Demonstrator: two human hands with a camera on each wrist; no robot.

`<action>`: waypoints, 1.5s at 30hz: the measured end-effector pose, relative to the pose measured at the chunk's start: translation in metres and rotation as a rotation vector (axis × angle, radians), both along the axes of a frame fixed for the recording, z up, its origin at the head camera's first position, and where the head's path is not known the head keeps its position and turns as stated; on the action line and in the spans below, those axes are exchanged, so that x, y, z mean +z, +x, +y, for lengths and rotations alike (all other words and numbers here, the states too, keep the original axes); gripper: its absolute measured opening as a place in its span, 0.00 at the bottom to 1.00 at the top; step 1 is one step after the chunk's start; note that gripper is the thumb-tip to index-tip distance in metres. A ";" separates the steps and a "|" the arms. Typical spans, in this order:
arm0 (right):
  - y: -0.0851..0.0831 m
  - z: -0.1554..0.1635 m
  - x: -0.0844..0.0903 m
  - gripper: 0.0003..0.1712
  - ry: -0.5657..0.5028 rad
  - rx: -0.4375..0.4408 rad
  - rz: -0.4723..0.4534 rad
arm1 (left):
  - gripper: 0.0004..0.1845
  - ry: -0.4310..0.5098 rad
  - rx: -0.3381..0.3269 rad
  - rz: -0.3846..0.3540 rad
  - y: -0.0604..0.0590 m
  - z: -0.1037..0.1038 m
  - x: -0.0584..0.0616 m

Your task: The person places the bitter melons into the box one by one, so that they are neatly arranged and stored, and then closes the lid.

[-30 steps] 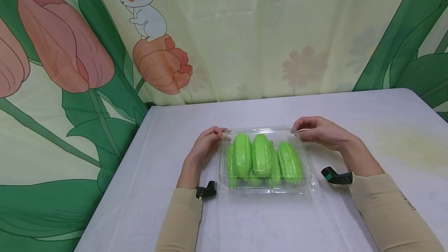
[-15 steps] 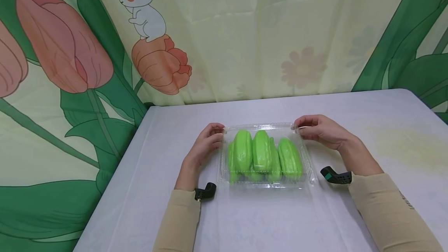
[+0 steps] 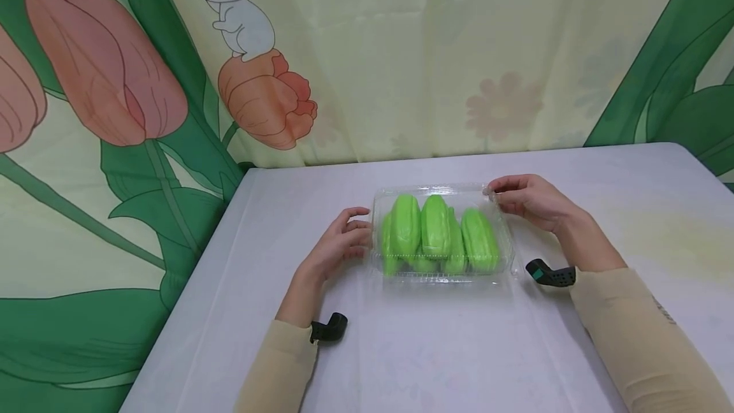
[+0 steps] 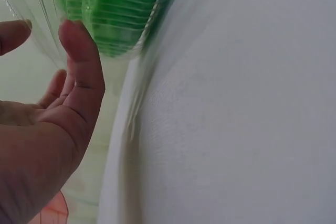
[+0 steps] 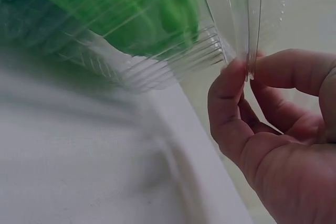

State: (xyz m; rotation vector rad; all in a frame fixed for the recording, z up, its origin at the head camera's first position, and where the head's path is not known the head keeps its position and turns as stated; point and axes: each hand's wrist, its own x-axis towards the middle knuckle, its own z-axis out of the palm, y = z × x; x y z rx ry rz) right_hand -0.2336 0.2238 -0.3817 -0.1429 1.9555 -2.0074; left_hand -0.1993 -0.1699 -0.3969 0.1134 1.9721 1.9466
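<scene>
Centrally on the table (image 3: 602, 171), toward its far edge, sits a clear box (image 3: 441, 234) of green vegetables (image 3: 436, 241). Right hand (image 3: 530, 201) pinches the box's far right corner rim between thumb and forefinger. Left hand (image 3: 338, 244) rests loose beside the left wall, grasping nothing. Best to steady that side before lifting further.
</scene>
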 end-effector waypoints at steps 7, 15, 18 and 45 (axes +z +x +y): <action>-0.007 0.000 0.003 0.13 -0.011 -0.036 -0.016 | 0.27 -0.019 -0.022 -0.110 0.015 0.001 0.005; -0.013 -0.001 0.005 0.14 -0.013 -0.055 -0.013 | 0.16 -0.008 -0.121 -0.212 0.036 0.001 0.009; -0.014 -0.002 0.005 0.14 -0.012 -0.060 -0.018 | 0.14 0.005 -0.132 -0.223 0.043 0.001 0.009; -0.005 -0.003 0.004 0.32 0.069 -0.039 -0.009 | 0.02 0.105 -0.085 -0.182 0.059 0.009 0.000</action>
